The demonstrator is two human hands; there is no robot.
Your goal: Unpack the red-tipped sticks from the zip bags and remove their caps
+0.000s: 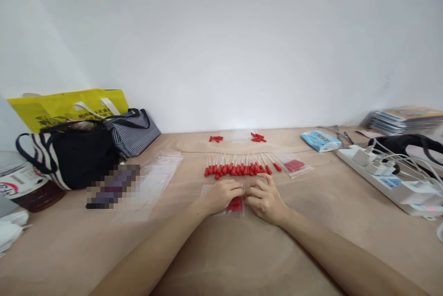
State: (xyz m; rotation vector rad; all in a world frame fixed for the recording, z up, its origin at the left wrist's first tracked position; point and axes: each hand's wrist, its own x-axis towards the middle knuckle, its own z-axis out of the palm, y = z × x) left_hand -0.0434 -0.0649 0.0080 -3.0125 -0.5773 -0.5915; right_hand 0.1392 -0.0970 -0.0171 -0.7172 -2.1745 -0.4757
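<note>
A small clear plastic bag [206, 189] lies flat on the table in front of me, with several red pieces [235, 204] showing inside it. My left hand [224, 195] rests over the bag, its fingers curled together on the plastic near the right edge. At that same edge, my right hand [266, 200] has its fingers bent and closed on the bag; the fingertips are partly hidden. Just beyond both hands, a row of red-tipped thin pale sticks [238, 168] lies with the red ends toward me. One red-tipped stick [277, 167] sits apart at the right.
Another clear bag with red pieces [294, 165] lies right of the row. Small red pieces [216, 139] lie near the wall. Flat clear bags [159, 180] and a pixelated item [114, 187] are left; a power strip [391, 183] and blue tissue pack [320, 141] are right.
</note>
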